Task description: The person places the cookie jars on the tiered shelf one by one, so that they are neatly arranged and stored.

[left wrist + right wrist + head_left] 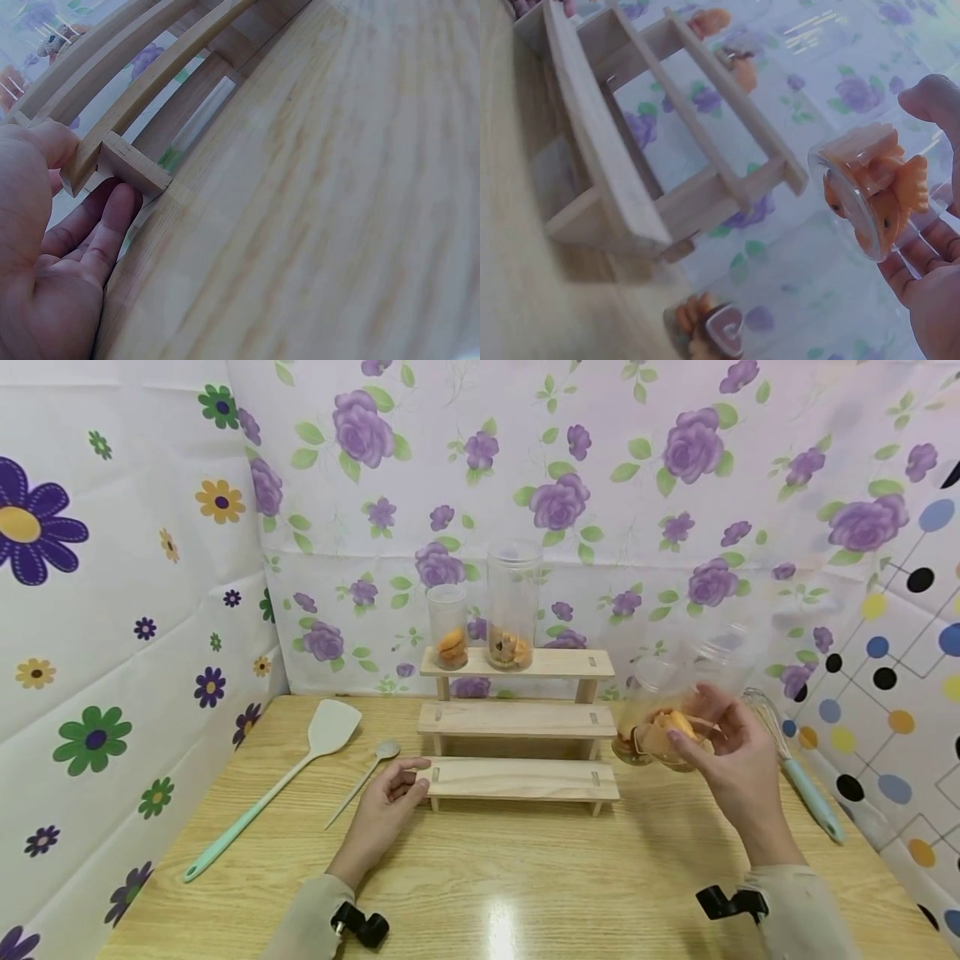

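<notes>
A pale wooden three-step rack [517, 777] stands on the table. My left hand [393, 793] grips the left end of its lowest step; in the left wrist view, the fingers [112, 214] reach below that board, beside its leg. To the right of the rack, my right hand [731, 747] holds a clear jar [870, 199] with orange fish-shaped pieces inside, its base tilted toward the right wrist camera. Beside it, on the table, is another clear jar [632, 735] with brown and orange pieces, a heart-shaped one [726, 330] among them.
On the top step stand a shorter jar [450, 631] and a taller jar [513, 602], both partly filled. A spatula [281, 781] and a small spoon [371, 768] lie on the left. A whisk [806, 785] lies at the right. Patterned cloth [480, 460] hangs behind.
</notes>
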The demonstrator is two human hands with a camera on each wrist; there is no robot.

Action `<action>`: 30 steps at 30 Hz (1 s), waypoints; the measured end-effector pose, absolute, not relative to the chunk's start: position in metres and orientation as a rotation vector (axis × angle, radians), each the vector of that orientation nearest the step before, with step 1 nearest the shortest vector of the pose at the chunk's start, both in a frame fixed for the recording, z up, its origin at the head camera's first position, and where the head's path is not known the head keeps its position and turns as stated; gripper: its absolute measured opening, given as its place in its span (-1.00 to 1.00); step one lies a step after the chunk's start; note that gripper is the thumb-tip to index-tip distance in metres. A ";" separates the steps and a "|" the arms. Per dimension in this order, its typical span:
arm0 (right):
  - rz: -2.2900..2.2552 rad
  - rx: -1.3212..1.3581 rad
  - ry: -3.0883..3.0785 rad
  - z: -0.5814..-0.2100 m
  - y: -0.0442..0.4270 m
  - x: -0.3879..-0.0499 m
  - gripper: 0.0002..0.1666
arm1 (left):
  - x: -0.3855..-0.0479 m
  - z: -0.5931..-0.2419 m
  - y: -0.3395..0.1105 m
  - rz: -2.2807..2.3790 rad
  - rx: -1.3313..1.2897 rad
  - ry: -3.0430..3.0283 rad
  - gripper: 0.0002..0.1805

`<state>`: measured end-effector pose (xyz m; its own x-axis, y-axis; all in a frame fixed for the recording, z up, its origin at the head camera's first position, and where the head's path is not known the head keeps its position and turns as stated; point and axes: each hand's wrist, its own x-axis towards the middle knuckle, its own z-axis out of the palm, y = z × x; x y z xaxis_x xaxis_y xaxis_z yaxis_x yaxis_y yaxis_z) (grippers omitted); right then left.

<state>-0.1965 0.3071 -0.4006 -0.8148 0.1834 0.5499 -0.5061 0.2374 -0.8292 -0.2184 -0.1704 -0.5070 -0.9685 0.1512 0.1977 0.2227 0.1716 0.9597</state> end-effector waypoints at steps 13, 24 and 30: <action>1.588 0.275 -2.010 -0.365 0.286 -0.224 -0.24 | -0.220 -0.510 -0.174 -1.958 -0.355 -2.381 -0.63; 1.617 0.357 -1.993 -0.346 0.259 -0.258 -0.24 | -0.221 -0.511 -0.172 -1.957 -0.353 -2.395 -0.64; 1.627 0.339 -2.041 -0.340 0.248 -0.275 -0.21 | -0.222 -0.511 -0.174 -1.931 -0.367 -2.388 -0.62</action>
